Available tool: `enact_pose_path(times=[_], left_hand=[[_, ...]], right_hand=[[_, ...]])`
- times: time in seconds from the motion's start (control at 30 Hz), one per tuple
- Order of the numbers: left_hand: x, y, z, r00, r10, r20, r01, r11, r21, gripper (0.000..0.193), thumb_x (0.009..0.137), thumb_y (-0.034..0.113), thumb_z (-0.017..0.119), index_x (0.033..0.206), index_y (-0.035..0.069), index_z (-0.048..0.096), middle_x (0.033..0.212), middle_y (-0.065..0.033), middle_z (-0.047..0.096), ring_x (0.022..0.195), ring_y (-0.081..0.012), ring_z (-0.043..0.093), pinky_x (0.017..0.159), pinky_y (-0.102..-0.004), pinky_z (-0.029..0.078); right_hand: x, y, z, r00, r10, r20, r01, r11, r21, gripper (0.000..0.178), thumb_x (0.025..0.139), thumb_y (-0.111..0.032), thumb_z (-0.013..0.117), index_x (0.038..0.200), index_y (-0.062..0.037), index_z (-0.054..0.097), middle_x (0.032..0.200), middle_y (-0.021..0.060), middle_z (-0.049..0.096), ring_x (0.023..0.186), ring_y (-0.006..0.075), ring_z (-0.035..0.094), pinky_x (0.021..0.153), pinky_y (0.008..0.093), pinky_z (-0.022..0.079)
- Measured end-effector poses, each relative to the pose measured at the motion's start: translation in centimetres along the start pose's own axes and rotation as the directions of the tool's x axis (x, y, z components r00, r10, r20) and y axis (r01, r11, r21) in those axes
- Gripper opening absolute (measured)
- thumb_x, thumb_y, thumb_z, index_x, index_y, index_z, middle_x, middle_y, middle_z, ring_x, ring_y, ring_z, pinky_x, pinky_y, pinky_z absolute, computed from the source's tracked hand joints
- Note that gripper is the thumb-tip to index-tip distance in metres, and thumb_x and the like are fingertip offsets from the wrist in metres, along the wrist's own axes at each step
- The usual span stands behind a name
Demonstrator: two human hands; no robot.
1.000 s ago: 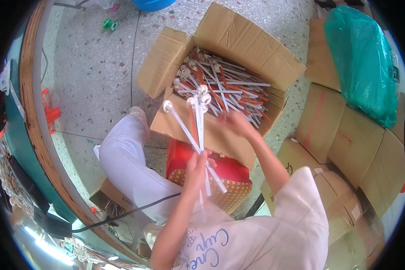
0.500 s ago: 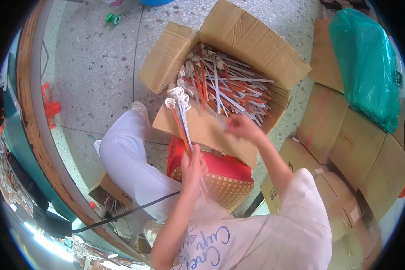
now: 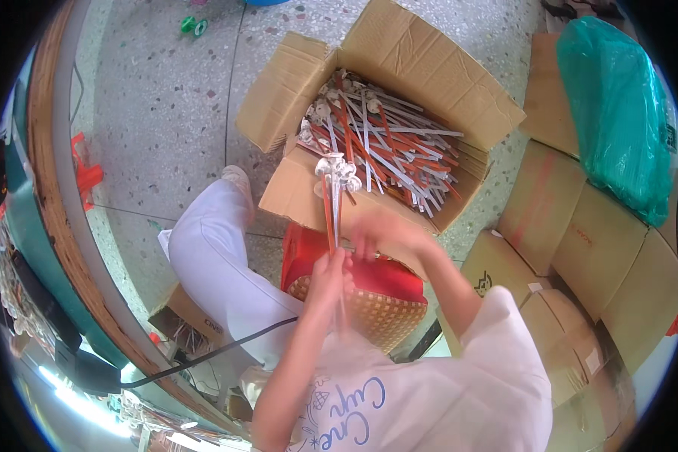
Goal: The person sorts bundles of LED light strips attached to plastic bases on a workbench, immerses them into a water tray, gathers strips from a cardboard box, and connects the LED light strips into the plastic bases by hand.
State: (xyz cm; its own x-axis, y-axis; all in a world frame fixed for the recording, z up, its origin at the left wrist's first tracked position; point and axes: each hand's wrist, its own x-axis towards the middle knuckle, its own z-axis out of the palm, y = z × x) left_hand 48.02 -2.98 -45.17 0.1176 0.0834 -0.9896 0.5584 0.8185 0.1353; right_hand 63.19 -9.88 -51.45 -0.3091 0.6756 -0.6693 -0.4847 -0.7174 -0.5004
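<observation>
My left hand (image 3: 330,280) is closed round a small bundle of thin orange-red and white sticks (image 3: 332,215), whose round white heads (image 3: 339,173) point away from me. Motion smears my right hand (image 3: 383,232); it is just right of the bundle, over the near flap of an open cardboard box (image 3: 429,56), and I cannot make out whether its fingers hold anything. Inside that box lies a jumbled pile of similar orange-red and white sticks (image 3: 399,147), with many white heads gathered at its left side.
Below the near flap is a red thing with a woven tan side (image 3: 369,320). Cardboard boxes (image 3: 539,207) stand at the right, a green plastic bag (image 3: 614,120) on them. A wood-edged table (image 3: 44,151) runs along the left. A black cable (image 3: 211,352) crosses beside my leg.
The bundle in my left hand has swung rightward and stands more upright. My right hand has come left and toward me, from the box's near edge to beside the bundle.
</observation>
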Motion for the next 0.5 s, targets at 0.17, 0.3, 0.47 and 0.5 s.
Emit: enact_pose_path(times=[0.17,0.3,0.47,0.5], left_hand=[[-5.9,-0.1,0.6,0.990,-0.065,0.125,0.111,0.903,-0.416,0.022,0.095,0.028,0.039,0.097,0.008,0.047,0.065,0.0042,0.036,0.045,-0.0047,0.032,0.037,-0.0188,0.025],[-12.0,1.9,-0.5,0.986,-0.086,0.142,0.133,0.920,-0.369,0.022,0.095,0.029,0.037,0.102,0.009,0.045,0.064,0.0042,0.032,0.044,-0.0042,0.027,0.037,-0.0186,0.022],[-16.3,0.5,-3.5,0.972,0.040,0.231,0.014,0.974,-0.227,0.025,0.095,0.029,0.037,0.105,0.009,0.046,0.062,0.0047,0.036,0.045,-0.0060,0.036,0.040,-0.0215,0.030],[-16.8,0.3,-3.6,0.974,0.058,0.219,-0.003,0.970,-0.243,0.025,0.095,0.029,0.037,0.105,0.009,0.046,0.062,0.0047,0.036,0.045,-0.0060,0.036,0.040,-0.0215,0.030]], right_hand=[[13.1,7.0,-12.6,0.457,-0.403,-0.793,-0.314,0.762,-0.567,0.034,0.075,-0.030,0.063,0.090,0.0006,0.059,0.082,0.0219,0.062,0.082,0.0368,0.059,0.070,0.0425,0.047],[15.5,8.6,-15.5,0.463,-0.345,-0.816,-0.445,0.707,-0.551,0.033,0.069,-0.033,0.070,0.079,-0.0026,0.061,0.080,0.0173,0.064,0.077,0.0315,0.063,0.068,0.0376,0.048],[13.7,6.3,-14.3,0.570,-0.065,-0.819,-0.173,0.965,-0.197,0.028,0.070,-0.030,0.071,0.081,-0.0055,0.063,0.077,0.0080,0.064,0.071,0.0184,0.060,0.064,0.0302,0.046],[12.8,5.8,-14.1,0.635,0.035,-0.772,-0.062,0.998,-0.005,0.023,0.073,-0.027,0.070,0.080,-0.0069,0.064,0.076,0.0058,0.064,0.068,0.0154,0.058,0.061,0.0289,0.045]])
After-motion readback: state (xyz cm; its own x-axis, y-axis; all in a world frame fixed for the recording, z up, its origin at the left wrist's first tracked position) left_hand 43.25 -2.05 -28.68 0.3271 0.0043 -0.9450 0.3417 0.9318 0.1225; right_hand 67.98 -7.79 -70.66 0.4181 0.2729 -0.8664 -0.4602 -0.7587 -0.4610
